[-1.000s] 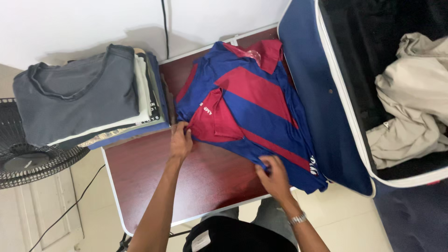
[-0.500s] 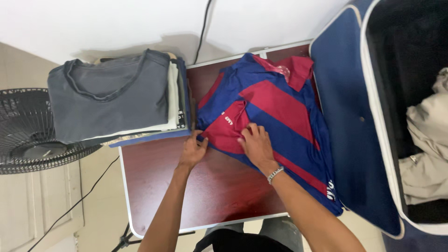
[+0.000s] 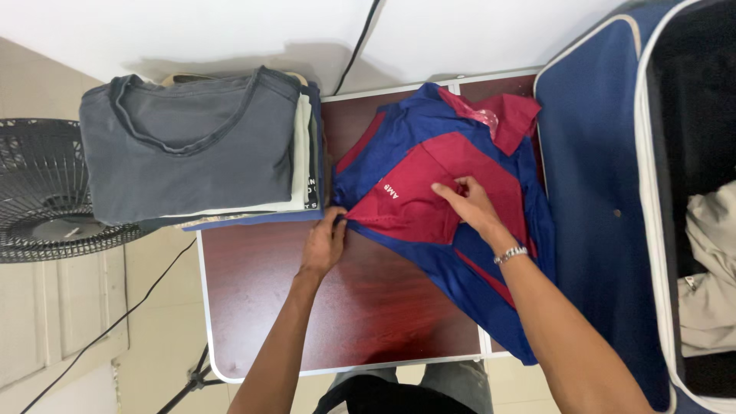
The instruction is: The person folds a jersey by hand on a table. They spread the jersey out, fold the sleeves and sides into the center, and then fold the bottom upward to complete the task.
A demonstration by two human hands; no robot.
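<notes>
On the dark red tabletop (image 3: pixel 360 307) a blue and red striped shirt (image 3: pixel 452 230) lay spread toward the right half, partly folded, with its collar end at the far edge and its lower end hanging over the near right corner. The left hand (image 3: pixel 326 241) was closed in a pinch on the shirt's left edge, just at the point where the red panel met the blue border. The right hand (image 3: pixel 471 207) lay on the middle of the shirt with its fingers curled into a fold of the red cloth, gripping it lightly; a metal bracelet (image 3: pixel 511 254) sat on that wrist. Both hands touched the shirt, the left at its rim and the right further in.

One stack of folded clothes (image 3: pixel 199 146), topped by a grey shirt, stood at the left end of the tabletop, just beside the left hand. One open blue suitcase (image 3: pixel 598 192) lay to the right of the tabletop, with one beige garment (image 3: pixel 709 268) inside it. One black fan (image 3: pixel 38 192) stood on the pale floor at the left, and a white wall (image 3: pixel 230 31) ran behind.
</notes>
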